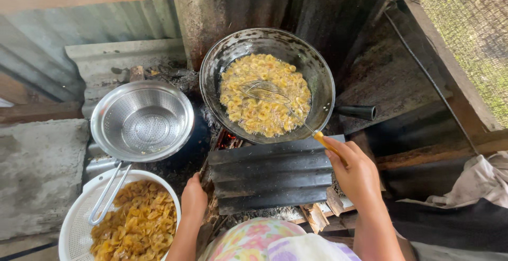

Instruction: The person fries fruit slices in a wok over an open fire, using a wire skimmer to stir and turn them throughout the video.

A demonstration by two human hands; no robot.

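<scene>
A black wok (317, 76) sits over a wood fire, full of yellow chips (264, 102) frying in oil. My right hand (355, 172) is shut on the orange handle of a wire skimmer (263, 91), whose mesh head lies in the chips at the wok's middle. My left hand (193, 200) rests lower left of the wok, against the edge of a dark corrugated metal sheet (270, 174); whether it grips anything I cannot tell. Left of the wok stands an empty steel colander (142, 119), its handle reaching over a white basket (74, 224) of fried chips (138, 224).
Embers glow (227, 139) under the wok's front edge. Corrugated metal walls stand behind the fire. A concrete block (37, 176) lies at the left, wooden beams and wire mesh (465, 44) at the right, and a crumpled cloth (476, 181) at the lower right.
</scene>
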